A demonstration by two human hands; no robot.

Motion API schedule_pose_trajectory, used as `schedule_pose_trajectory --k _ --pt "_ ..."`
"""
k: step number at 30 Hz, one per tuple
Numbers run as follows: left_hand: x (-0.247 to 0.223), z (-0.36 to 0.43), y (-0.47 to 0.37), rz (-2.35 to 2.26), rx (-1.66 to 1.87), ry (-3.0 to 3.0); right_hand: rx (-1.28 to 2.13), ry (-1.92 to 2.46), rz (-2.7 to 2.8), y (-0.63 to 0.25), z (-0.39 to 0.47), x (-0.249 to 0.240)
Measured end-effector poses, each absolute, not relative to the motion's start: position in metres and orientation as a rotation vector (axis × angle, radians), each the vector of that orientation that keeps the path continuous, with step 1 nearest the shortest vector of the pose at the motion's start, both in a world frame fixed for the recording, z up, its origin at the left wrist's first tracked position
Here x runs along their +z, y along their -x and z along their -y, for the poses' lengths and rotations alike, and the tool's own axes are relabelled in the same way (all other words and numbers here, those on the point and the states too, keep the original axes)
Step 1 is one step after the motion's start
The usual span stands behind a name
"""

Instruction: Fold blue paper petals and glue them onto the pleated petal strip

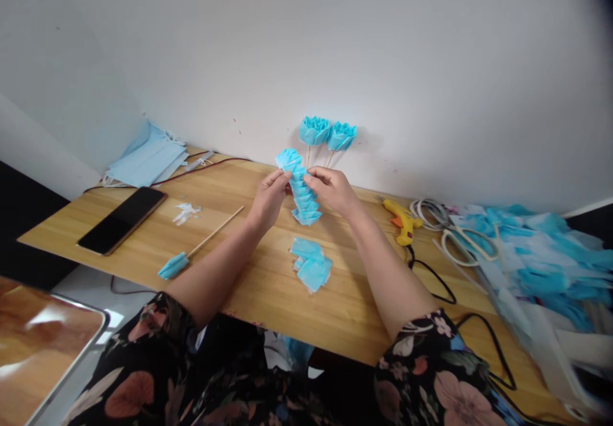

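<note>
A pleated strip of blue material (304, 195) is held up above the wooden table (258, 298), its folds overlapping from top to bottom. My left hand (271, 197) pinches its left edge near the upper part. On the opposite edge, my right hand (331, 188) grips it with thumb and fingers. Below the strip lie some loose blue pieces (311, 265). Two blue flowers, one on the left (314, 130) and one on the right (342, 136), stand on thin sticks against the wall. A stick with a blue bud (173, 265) lies beside my left forearm.
At the left are a phone (122, 220), white scraps (186, 213) and stacked blue masks (146, 158). To the right lie a yellow glue gun (403, 221) with a black cord, scissors (469, 246), a coiled cable (430, 213) and a bin heaped with blue material (550, 253).
</note>
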State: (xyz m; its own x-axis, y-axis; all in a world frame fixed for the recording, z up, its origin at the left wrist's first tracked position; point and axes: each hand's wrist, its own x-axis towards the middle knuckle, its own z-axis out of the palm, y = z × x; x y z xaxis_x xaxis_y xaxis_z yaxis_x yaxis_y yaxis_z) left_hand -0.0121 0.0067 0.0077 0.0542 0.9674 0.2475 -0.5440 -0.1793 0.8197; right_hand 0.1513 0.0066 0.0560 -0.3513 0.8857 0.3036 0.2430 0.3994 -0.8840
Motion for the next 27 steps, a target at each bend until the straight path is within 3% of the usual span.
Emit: schedule_pose_trajectory --k 27 --pt "0.0131 -0.0005 0.0091 -0.578 1.471 -0.979 0.853 1.010 1.785 -0.1505 -0.0081 0.0567"
